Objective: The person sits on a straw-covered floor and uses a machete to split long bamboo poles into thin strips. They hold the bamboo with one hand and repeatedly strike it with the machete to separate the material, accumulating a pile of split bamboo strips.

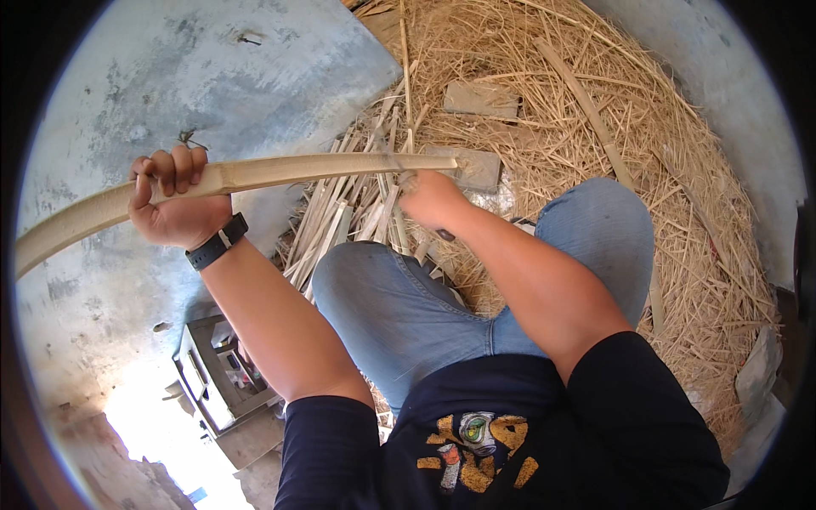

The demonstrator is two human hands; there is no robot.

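A long, pale split bamboo strip runs from the far left edge to the middle of the view, bending down at its left end. My left hand, with a black watch on its wrist, has its fingers wrapped round the strip beside a raised node. Close to the strip's right end, my right hand is closed on a knife. The dark butt of its handle pokes out below my fist. Its thin blade, blurred and hard to make out, appears to lie across the strip.
Straw-like bamboo shavings cover the floor ahead and to the right. Split slats lie heaped beyond my left knee. Two flat bricks sit among the shavings. A blue-grey wall rises on the left, with a wooden cabinet nearer me.
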